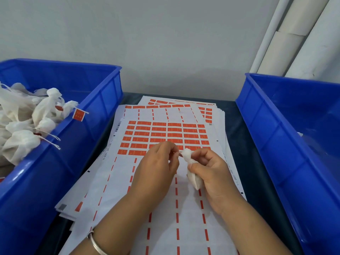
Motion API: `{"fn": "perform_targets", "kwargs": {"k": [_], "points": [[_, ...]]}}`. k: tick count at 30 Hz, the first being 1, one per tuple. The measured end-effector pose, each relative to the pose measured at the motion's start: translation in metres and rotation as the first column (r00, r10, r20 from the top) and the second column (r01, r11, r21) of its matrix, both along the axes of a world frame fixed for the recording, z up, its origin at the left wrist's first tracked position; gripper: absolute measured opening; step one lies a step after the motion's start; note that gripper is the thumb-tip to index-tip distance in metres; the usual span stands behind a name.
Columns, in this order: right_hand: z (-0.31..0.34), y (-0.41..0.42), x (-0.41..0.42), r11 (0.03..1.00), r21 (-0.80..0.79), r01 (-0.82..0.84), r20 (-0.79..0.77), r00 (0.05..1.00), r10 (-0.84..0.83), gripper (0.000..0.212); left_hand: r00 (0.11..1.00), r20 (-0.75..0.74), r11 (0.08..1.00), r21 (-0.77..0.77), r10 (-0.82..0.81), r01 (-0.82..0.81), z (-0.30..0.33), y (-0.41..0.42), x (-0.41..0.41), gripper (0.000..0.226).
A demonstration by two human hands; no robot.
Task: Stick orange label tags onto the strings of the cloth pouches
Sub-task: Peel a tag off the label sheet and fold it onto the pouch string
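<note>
My right hand (209,170) grips a small white cloth pouch (193,176) by its neck, above the sticker sheets. My left hand (158,168) pinches the pouch's string (180,153) at the pouch's top, fingers curled. Under both hands lies a white sheet of orange label tags (165,135), its lower rows peeled off. More such sheets (184,105) are stacked beneath it. The blue bin on the left (103,100) holds several white pouches (27,126); one string there carries an orange tag (78,115).
A second blue bin (287,129) stands on the right, most of its inside hidden from view. The sheets rest on a dark table surface (237,129) against a grey wall. White tubes (294,37) lean in the right corner. A silver bracelet (95,243) circles my left wrist.
</note>
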State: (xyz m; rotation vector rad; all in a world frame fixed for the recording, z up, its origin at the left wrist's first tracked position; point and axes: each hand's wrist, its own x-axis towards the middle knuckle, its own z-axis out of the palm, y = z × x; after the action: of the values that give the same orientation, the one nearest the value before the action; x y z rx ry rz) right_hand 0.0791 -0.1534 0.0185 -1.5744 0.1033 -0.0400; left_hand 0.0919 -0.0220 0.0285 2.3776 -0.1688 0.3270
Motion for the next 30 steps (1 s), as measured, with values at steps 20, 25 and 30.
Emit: {"fn": "perform_targets", "kwargs": {"k": [20,25,30], "points": [[0.005,0.001,-0.003,0.962,-0.073,-0.262,-0.047,0.965,0.259,0.035,0.963,-0.029,0.96,-0.077,0.268,-0.27,-0.007,0.007,0.014,0.015],[0.011,-0.002,-0.005,0.872,-0.162,-0.463,-0.078,0.887,0.456,0.051,0.987,0.004,0.982,-0.097,0.161,-0.16,-0.005,0.009,0.012,0.013],[0.016,-0.004,-0.01,0.861,-0.099,-0.499,0.013,0.865,0.502,0.048,0.993,0.114,0.992,-0.126,0.039,-0.024,0.002,0.012,0.006,0.012]]}}
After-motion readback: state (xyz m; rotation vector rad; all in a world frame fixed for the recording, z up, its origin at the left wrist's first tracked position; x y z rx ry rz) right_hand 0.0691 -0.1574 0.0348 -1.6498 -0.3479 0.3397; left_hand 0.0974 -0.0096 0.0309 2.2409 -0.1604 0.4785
